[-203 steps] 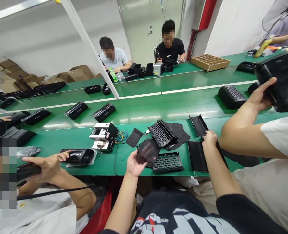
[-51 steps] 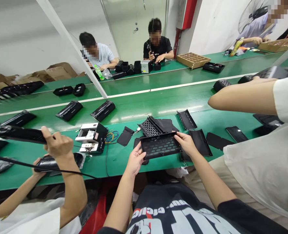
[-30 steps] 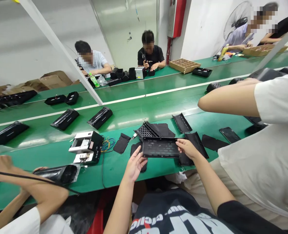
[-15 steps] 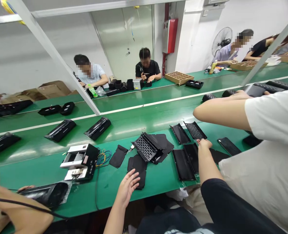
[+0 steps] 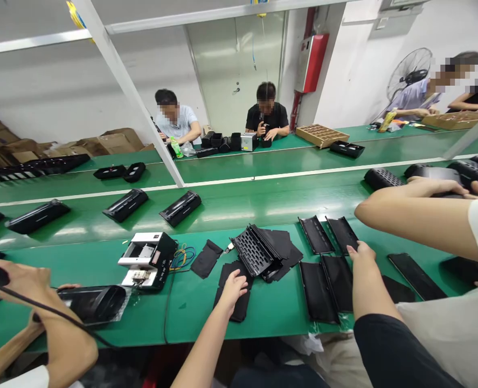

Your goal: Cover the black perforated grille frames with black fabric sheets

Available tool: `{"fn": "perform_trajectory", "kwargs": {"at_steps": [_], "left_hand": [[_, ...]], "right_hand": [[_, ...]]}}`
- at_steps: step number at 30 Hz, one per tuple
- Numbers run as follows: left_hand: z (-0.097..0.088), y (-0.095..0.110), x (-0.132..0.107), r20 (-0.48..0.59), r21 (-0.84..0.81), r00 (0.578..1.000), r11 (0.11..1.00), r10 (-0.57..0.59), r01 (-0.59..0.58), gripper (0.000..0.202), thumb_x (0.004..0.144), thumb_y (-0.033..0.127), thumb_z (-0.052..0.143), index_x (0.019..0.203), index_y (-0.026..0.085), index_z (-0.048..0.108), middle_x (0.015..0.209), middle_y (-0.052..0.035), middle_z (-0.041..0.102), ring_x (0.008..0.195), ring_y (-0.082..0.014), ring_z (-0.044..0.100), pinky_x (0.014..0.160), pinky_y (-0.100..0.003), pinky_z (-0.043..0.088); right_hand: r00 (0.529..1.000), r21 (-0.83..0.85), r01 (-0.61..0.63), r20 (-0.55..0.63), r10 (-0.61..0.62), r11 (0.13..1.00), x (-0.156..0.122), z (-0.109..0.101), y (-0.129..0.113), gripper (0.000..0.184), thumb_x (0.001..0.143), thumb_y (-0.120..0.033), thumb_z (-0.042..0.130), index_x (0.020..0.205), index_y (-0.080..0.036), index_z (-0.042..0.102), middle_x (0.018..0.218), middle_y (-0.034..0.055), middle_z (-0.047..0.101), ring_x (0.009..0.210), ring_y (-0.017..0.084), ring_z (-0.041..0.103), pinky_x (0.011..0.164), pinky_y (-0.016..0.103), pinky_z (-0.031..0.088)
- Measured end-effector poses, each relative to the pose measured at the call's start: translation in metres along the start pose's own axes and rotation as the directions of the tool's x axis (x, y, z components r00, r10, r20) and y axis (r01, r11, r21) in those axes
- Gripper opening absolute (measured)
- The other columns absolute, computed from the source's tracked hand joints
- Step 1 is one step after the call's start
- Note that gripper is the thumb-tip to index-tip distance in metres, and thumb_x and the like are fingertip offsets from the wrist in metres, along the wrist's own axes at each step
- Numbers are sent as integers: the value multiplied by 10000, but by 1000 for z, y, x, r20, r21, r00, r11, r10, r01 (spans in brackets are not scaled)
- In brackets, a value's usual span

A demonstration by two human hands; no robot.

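Note:
My left hand (image 5: pixel 233 291) rests with its fingers on a black fabric sheet (image 5: pixel 233 304) and holds nothing. My right hand (image 5: pixel 360 264) is open among several black plastic panels, with its fingertips by a ribbed panel (image 5: pixel 343 234) and a long trough-shaped panel (image 5: pixel 338 283). Another trough-shaped panel (image 5: pixel 317 291) lies to the left of these. Between my hands, a black perforated grille (image 5: pixel 255 250) sits tilted on more black sheets (image 5: pixel 287 248).
A white-and-black machine (image 5: pixel 147 261) with coloured wires (image 5: pixel 182 258) stands to my left. A co-worker's hands hold a black cylinder (image 5: pixel 95 304) at far left, and another arm (image 5: pixel 416 207) reaches across at right. Black casings (image 5: pixel 125 205) lie on a green conveyor bench (image 5: pixel 222 213) beyond.
The flat panel that both my hands held has been let go and lies on the bench. My hands have moved apart, and the head view has swung, shifting the scene.

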State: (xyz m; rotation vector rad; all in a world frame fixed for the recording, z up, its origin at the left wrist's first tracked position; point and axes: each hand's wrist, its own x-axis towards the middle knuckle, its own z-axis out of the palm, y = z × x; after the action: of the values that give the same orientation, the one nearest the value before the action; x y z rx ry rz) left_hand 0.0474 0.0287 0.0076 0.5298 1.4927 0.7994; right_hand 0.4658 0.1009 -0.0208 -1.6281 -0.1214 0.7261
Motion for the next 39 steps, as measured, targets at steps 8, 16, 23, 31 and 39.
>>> {"fn": "perform_trajectory", "kwargs": {"at_steps": [8, 16, 23, 31, 39], "left_hand": [[40, 9, 43, -5, 55, 999, 998, 43, -42, 322, 702, 236, 534, 1003, 132, 494, 940, -124, 591, 753, -169, 574, 631, -293, 458], [57, 11, 44, 73, -17, 997, 1000, 1, 0, 273, 706, 178, 484, 975, 163, 527, 908, -96, 622, 757, -161, 593, 648, -296, 469], [68, 13, 34, 93, -57, 995, 998, 42, -37, 343, 702, 135, 418, 1028, 163, 520, 973, -100, 608, 807, -166, 585, 674, -289, 464], [28, 3, -6, 212, 214, 962, 953, 170, -215, 317, 631, 64, 513, 929, 150, 579, 927, -75, 631, 888, -221, 551, 801, -338, 412], [21, -46, -38, 326, 406, 938, 878, 118, -252, 299, 808, 317, 428, 1051, 157, 496, 1073, -67, 506, 914, -175, 513, 764, -366, 441]], "right_hand": [[960, -102, 136, 261, -106, 985, -95, 55, 43, 262, 628, -250, 527, 868, -146, 539, 729, 47, 576, 618, 153, 561, 516, 267, 468], [559, -476, 563, 821, 112, 675, -169, 130, 65, 503, 574, -332, 630, 1021, -124, 530, 1044, 126, 571, 976, 254, 523, 840, 350, 385], [589, -509, 506, 794, 152, 697, -167, 125, 59, 366, 588, -204, 586, 940, -116, 539, 968, 107, 605, 891, 224, 560, 780, 310, 415], [701, -454, 350, 707, 93, 819, -233, 43, 95, 517, 643, -321, 513, 1104, -127, 382, 1069, 143, 550, 1010, 244, 508, 817, 346, 408], [783, -518, 273, 609, 125, 811, -265, -24, 127, 494, 649, -330, 487, 1084, -119, 382, 1049, 151, 553, 1019, 250, 505, 835, 341, 403]]}}
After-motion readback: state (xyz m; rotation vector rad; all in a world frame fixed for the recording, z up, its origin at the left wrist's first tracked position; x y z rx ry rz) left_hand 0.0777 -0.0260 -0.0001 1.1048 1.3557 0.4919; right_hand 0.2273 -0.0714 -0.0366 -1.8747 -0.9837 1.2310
